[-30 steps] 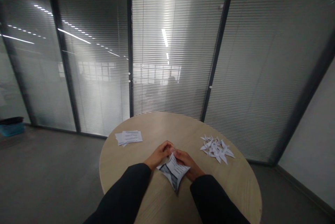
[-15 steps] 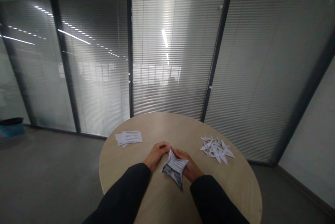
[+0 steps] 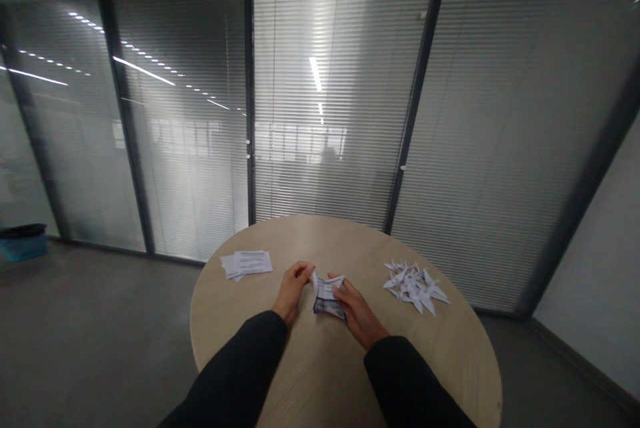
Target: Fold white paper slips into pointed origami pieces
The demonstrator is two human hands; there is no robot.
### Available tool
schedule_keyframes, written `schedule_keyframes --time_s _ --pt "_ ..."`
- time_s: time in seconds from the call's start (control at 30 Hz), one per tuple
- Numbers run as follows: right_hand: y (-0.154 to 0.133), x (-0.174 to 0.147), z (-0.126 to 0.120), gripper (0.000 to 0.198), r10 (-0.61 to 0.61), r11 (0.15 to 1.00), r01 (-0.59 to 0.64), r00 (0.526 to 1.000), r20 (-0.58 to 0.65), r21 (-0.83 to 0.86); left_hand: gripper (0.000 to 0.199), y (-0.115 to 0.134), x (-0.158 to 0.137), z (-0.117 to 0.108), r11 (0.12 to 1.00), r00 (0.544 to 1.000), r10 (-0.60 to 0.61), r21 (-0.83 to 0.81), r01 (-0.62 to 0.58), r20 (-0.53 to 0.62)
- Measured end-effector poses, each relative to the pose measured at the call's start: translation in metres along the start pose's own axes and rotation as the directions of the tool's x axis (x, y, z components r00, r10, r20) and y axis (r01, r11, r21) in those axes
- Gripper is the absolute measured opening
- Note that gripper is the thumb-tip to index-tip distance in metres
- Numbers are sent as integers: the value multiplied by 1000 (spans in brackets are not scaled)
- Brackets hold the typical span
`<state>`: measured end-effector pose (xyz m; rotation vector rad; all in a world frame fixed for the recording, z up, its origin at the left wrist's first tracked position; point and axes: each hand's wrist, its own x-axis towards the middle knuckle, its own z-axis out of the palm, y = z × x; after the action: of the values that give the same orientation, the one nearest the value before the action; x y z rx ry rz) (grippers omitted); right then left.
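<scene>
The fingertips of the left hand (image 3: 291, 291) were together, seemingly pinching the far-left corner of the paper (image 3: 325, 293); the grip was too small to tell fully. The right hand (image 3: 361, 313) was clamped on the paper's right side, thumb on the printed face and fingers behind. The paper was held between the hands, over the middle of the table (image 3: 305, 375).

To handle it well, the right grip seemed best kept light but steady, since the paper was already curved and could have creased in the wrong place. The left pinch called for lining up edges and corner before any pressing.

The printed face was turned up toward the person, its dark band along the near edge, which slanted down toward the right hand. One corner pointed away, at the left fingertips; another pointed near and right. No side looked clearly longer, so the long axis could not be told.

Farther out, sheets (image 3: 253, 262) lay at the far left and folded pieces (image 3: 414, 287) at the right.
</scene>
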<state>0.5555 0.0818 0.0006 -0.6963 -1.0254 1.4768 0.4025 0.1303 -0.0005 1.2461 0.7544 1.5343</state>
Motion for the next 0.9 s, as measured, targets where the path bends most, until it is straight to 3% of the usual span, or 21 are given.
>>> schedule_keyframes --time_s 0.13,0.27,0.37,0.63,0.9 --pt "3 5 -5 37 15 996 -22 997 -73 -91 29 4 -3 3 1000 994 10 23 -13 112" --pt "7 9 -9 34 -44 993 33 995 -92 -113 31 10 -6 5 996 960 0 89 -26 281" --pt "7 9 -9 35 -57 993 47 994 -92 -111 30 14 -6 4 991 949 -25 135 -19 313" --pt "-3 3 -3 41 -63 994 55 995 -78 -97 28 10 -1 1 998 979 -21 56 10 202" --pt "-3 1 -1 59 -118 980 107 991 -62 -169 28 8 5 -5 1000 999 23 -11 -23 -33"
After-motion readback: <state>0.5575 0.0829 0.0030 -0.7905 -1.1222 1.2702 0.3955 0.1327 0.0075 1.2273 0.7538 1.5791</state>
